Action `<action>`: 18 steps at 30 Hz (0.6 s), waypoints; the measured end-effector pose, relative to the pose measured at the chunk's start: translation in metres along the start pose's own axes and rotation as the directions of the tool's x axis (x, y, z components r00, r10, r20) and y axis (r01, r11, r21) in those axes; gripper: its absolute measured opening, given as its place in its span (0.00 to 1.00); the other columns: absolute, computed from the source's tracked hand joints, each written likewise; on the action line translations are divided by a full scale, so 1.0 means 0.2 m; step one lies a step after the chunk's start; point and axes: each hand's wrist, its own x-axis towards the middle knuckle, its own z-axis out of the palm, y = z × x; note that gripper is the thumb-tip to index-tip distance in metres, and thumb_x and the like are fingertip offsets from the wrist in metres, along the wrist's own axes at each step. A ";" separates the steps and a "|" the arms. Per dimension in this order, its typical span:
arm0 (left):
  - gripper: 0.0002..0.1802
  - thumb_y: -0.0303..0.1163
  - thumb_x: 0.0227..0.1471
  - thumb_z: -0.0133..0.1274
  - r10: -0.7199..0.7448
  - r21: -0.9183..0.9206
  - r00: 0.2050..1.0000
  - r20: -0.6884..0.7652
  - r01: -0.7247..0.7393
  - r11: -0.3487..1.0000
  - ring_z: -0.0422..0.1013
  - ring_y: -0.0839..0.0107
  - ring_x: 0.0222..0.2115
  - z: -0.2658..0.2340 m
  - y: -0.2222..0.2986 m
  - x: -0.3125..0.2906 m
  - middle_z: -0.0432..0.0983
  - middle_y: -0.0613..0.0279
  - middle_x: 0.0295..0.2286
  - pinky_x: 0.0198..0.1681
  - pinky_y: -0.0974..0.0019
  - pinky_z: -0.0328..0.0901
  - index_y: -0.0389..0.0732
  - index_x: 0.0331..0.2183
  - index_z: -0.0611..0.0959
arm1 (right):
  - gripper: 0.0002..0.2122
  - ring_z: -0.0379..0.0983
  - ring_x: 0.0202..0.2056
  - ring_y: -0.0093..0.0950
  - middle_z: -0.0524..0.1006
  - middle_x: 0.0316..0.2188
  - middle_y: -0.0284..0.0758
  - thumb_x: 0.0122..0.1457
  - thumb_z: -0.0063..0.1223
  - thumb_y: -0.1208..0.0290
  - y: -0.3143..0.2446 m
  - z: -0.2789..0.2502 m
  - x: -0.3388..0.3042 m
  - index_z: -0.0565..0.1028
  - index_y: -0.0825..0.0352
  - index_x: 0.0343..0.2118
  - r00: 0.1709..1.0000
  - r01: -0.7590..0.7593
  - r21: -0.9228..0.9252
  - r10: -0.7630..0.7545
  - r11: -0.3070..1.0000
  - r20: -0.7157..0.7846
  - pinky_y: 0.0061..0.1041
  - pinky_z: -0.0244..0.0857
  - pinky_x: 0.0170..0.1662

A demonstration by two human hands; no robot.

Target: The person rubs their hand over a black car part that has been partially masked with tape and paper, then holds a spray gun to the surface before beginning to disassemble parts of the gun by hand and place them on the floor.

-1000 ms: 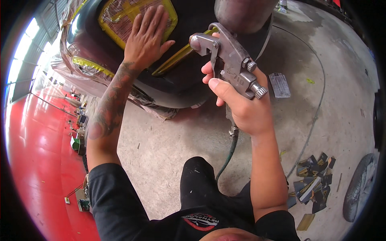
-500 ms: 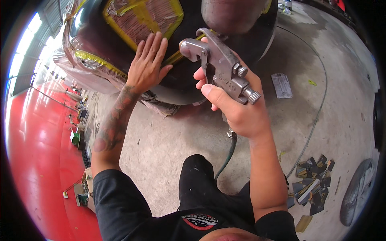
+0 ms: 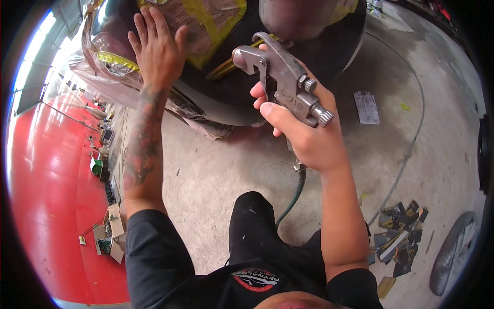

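In my right hand [image 3: 306, 141] is a grey metal spray gun [image 3: 278, 67], held upright with its fingers wrapped round the handle. A reddish-brown cup [image 3: 298, 18] is seen just beyond the gun's top. From the handle's base a dark green air hose [image 3: 294, 198] drops past my leg. My left hand [image 3: 159, 54] lies open, palm down and fingers spread, over a dark, curved vehicle body [image 3: 231, 105]; whether the palm touches it I cannot tell. Beside those fingers is masking paper [image 3: 180, 18] edged with yellow tape [image 3: 218, 36].
Crumpled plastic sheeting [image 3: 87, 77] drapes the vehicle's left side. A thin hose [image 3: 411, 139] curves over the concrete floor. Scattered dark sanding sheets [image 3: 401, 237] lie low right, near a wrapped rounded object [image 3: 455, 252]. An opened cardboard box [image 3: 116, 224] stands by the red area.
My left hand has slid left and away from me across the vehicle body, from beside the yellow tape strip to the masked panel's left edge. The spray gun stays nearly in place.
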 end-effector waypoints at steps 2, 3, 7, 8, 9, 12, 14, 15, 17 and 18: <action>0.41 0.49 0.62 0.47 -0.038 0.000 0.996 0.083 0.038 0.999 0.46 0.45 0.67 -0.02 0.07 -0.13 0.52 0.41 0.65 0.66 0.34 0.40 0.32 0.65 0.57 | 0.27 0.75 0.38 0.21 0.79 0.37 0.35 0.56 0.53 0.80 0.02 -0.01 0.00 0.67 0.67 0.61 1.000 -0.031 -0.017 0.031 0.999 0.005 0.22 0.69 0.45; 0.41 0.49 0.62 0.47 -0.042 -0.002 0.995 0.085 0.042 0.999 0.46 0.45 0.67 -0.03 0.11 -0.19 0.52 0.41 0.65 0.66 0.34 0.40 0.32 0.65 0.57 | 0.27 0.75 0.38 0.21 0.79 0.37 0.35 0.56 0.53 0.80 0.04 -0.01 0.00 0.67 0.67 0.61 0.999 -0.034 -0.020 0.035 0.999 0.005 0.22 0.69 0.45; 0.40 0.45 0.62 0.48 -0.065 -0.062 0.962 0.265 0.084 0.995 0.44 0.46 0.68 -0.13 0.28 -0.43 0.51 0.44 0.66 0.66 0.35 0.39 0.33 0.66 0.55 | 0.27 0.75 0.39 0.21 0.79 0.38 0.34 0.55 0.53 0.81 0.11 -0.04 0.00 0.67 0.66 0.61 0.998 -0.070 -0.082 0.068 0.994 -0.017 0.22 0.69 0.45; 0.39 0.42 0.61 0.50 -0.052 -0.129 0.942 0.333 0.100 0.987 0.45 0.46 0.68 -0.16 0.32 -0.51 0.54 0.44 0.65 0.66 0.35 0.38 0.35 0.66 0.57 | 0.27 0.75 0.39 0.20 0.79 0.38 0.34 0.55 0.53 0.81 0.13 -0.04 -0.01 0.67 0.66 0.61 0.993 -0.115 -0.102 0.112 0.988 -0.031 0.22 0.69 0.45; 0.38 0.38 0.60 0.52 -0.033 -0.195 0.916 0.400 0.120 0.974 0.46 0.46 0.68 -0.20 0.35 -0.60 0.56 0.44 0.64 0.66 0.36 0.38 0.36 0.65 0.59 | 0.27 0.75 0.39 0.20 0.79 0.38 0.34 0.55 0.53 0.81 0.15 -0.04 -0.01 0.67 0.66 0.61 0.994 -0.105 -0.098 0.103 0.990 -0.022 0.22 0.69 0.45; 0.30 0.32 0.56 0.55 -0.021 -0.406 0.918 0.395 0.195 0.893 0.60 0.46 0.59 -0.32 0.45 -0.98 0.68 0.47 0.52 0.63 0.40 0.48 0.40 0.60 0.70 | 0.27 0.74 0.39 0.20 0.79 0.38 0.33 0.55 0.53 0.81 0.19 -0.04 -0.02 0.68 0.66 0.61 0.992 -0.124 -0.110 0.125 0.986 0.001 0.22 0.69 0.45; 0.26 0.32 0.55 0.56 -0.147 -0.461 0.835 0.530 0.429 0.777 0.67 0.49 0.51 -0.40 0.57 -1.33 0.71 0.48 0.45 0.57 0.46 0.58 0.42 0.56 0.75 | 0.27 0.74 0.39 0.20 0.79 0.38 0.33 0.55 0.53 0.81 0.21 -0.03 -0.04 0.68 0.66 0.61 0.986 -0.165 -0.112 0.167 0.980 0.008 0.22 0.69 0.45; 0.24 0.33 0.55 0.56 -0.205 -0.427 0.726 0.657 0.582 0.692 0.68 0.49 0.49 -0.45 0.63 -1.52 0.72 0.48 0.44 0.54 0.49 0.61 0.42 0.54 0.76 | 0.27 0.74 0.39 0.20 0.79 0.38 0.33 0.55 0.53 0.81 0.22 -0.02 -0.04 0.68 0.66 0.61 0.985 -0.171 -0.114 0.173 0.979 0.011 0.22 0.69 0.45; 0.23 0.40 0.60 0.55 -0.248 -0.226 0.391 0.886 0.832 0.506 0.67 0.44 0.50 -0.58 0.73 -1.91 0.72 0.40 0.47 0.54 0.52 0.63 0.40 0.53 0.77 | 0.27 0.74 0.39 0.19 0.79 0.38 0.33 0.55 0.53 0.81 0.23 -0.01 -0.04 0.68 0.66 0.61 0.980 -0.195 -0.083 0.197 0.977 0.025 0.22 0.69 0.45; 0.27 0.47 0.63 0.50 -0.223 0.007 0.115 0.968 0.876 0.482 0.67 0.43 0.53 -0.65 0.77 -2.08 0.71 0.37 0.51 0.57 0.53 0.63 0.37 0.55 0.76 | 0.27 0.74 0.39 0.19 0.79 0.38 0.33 0.55 0.53 0.81 0.23 -0.01 -0.05 0.68 0.66 0.61 0.979 -0.198 -0.087 0.201 0.976 0.029 0.22 0.69 0.45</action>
